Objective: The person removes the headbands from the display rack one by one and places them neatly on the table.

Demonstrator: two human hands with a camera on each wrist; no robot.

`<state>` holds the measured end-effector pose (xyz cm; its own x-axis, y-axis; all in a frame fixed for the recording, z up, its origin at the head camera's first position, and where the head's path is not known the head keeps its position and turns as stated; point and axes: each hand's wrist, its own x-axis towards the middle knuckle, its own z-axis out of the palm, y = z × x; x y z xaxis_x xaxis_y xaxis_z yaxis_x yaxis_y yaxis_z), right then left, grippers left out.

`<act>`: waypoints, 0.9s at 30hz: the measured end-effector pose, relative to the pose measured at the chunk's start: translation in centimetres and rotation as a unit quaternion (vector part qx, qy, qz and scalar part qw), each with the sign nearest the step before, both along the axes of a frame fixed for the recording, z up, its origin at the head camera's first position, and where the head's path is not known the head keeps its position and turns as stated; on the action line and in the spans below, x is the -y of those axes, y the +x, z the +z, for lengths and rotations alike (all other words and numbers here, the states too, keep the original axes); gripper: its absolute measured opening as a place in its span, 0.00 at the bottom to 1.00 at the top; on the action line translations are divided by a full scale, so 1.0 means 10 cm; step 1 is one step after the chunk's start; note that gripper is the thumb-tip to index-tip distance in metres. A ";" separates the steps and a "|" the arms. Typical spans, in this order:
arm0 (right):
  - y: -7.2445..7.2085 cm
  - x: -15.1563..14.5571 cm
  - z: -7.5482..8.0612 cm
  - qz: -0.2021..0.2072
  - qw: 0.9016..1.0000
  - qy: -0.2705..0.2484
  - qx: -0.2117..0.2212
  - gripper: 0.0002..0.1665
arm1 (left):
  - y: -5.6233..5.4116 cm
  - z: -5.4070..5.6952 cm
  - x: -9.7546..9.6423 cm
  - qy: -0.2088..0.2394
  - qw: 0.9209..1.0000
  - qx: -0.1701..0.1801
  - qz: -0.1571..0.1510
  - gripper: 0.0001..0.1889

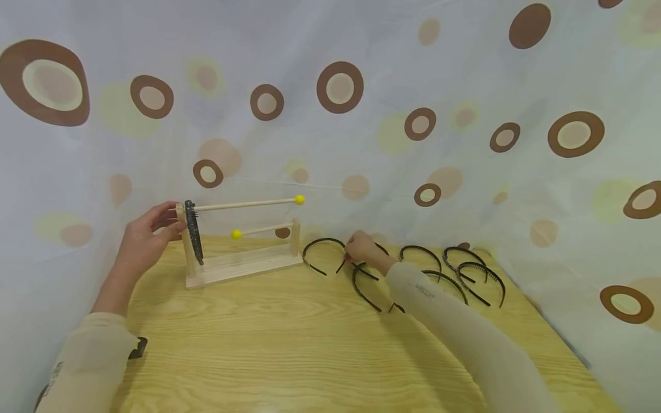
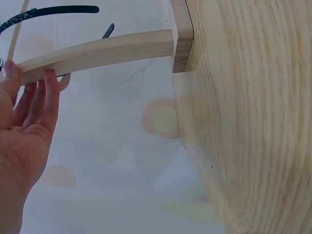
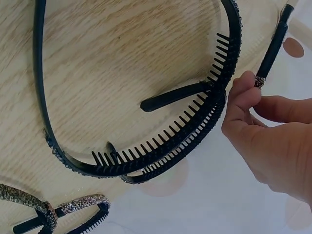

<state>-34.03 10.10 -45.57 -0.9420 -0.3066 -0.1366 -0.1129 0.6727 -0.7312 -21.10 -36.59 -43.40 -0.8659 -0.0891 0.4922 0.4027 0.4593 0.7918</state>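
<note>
At the left stands a pale wooden rack with two yellow-tipped rods. My left hand grips the top of its taller upright, thumb on one side and fingers on the other; the left wrist view shows this upright in the hand. A dark, glittery toothed headband hangs from the upper rod, close against that upright. Farther right, my right hand pinches a black headband near a glittery part between thumb and fingers, close over the table. The fingers hide part of this headband.
Several more black headbands, some overlapping, lie on the wood-grain table around and right of my right hand, among them a toothed headband. A spotted curtain hangs along the table's back and sides.
</note>
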 end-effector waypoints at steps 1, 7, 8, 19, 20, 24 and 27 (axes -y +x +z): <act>0.00 -0.01 0.00 -0.002 1.000 0.004 -0.005 0.17 | 0.00 0.00 -0.01 -0.001 1.000 -0.001 0.000 0.26; 0.00 -0.03 -0.06 -0.016 1.000 -0.015 -0.008 0.17 | 0.00 0.01 -0.02 -0.003 1.000 0.003 -0.001 0.26; 0.00 -0.03 -0.07 -0.019 0.999 -0.026 -0.002 0.19 | 0.00 0.01 -0.01 -0.005 1.000 0.004 0.000 0.26; 0.12 -0.23 0.01 -0.017 0.983 -0.161 0.091 0.26 | 0.01 0.01 0.01 -0.018 1.000 0.006 0.002 0.28; 0.13 -0.24 0.02 -0.016 0.982 -0.165 0.096 0.26 | 0.01 0.01 0.01 -0.019 1.000 0.005 0.002 0.28; 0.14 -0.27 0.07 -0.008 0.982 -0.165 0.096 0.26 | 0.02 0.01 0.01 -0.027 1.000 0.000 0.002 0.28; 0.17 -0.23 0.14 0.008 0.981 -0.172 0.087 0.24 | 0.02 0.01 0.01 -0.031 1.000 -0.003 0.003 0.28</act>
<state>-32.35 12.41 -44.19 -0.9081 -0.3778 -0.1806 0.0252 0.3811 -0.9242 -20.90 -36.66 -43.28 -0.8622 -0.0644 0.5025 0.4045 0.5095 0.7594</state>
